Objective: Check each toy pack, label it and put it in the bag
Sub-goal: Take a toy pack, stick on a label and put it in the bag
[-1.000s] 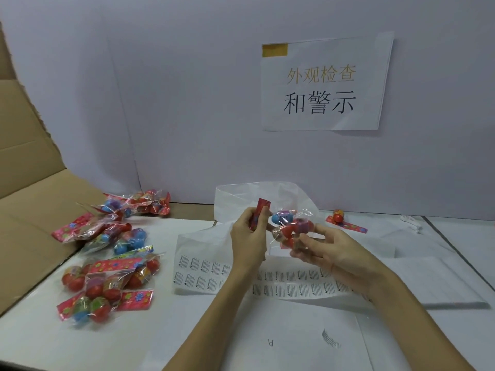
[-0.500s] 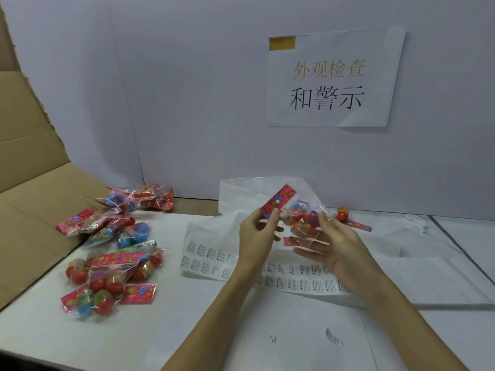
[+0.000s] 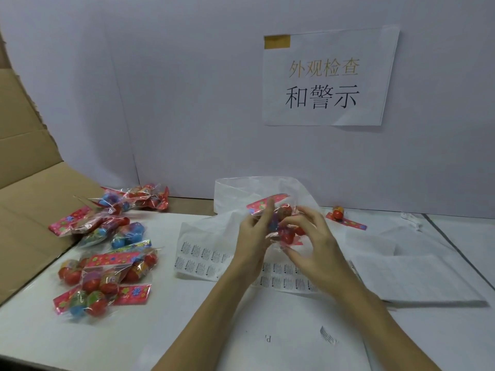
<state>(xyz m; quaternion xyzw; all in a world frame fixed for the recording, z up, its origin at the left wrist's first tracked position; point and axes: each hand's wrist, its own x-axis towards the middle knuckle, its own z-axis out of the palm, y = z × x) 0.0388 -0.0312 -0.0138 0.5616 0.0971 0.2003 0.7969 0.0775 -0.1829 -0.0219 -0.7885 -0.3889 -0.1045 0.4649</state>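
A: How far along are we?

B: Early to middling, I'd judge. The left hand [image 3: 254,236] and the right hand [image 3: 313,245] both have their fingers curled round one toy pack [image 3: 281,223], held up off the table [image 3: 187,330] between them; looks like the checking step. I can't see a label on it.

A: And the labels?

B: The label sheet [image 3: 203,261] lies flat right under and just beyond the hands, many stickers on it unpeeled.

A: The rest of the packs?

B: A heap of toy packs [image 3: 107,258] sits well to the left of the left hand, seemingly waiting their turn. One loose toy [image 3: 338,213] lies beyond the right hand, out of any wrapper.

A: The bag?

B: The white plastic bag [image 3: 241,191] stands open just behind the hands, against the wall. I can't tell whether anything is in it, so finished packs can't be counted.
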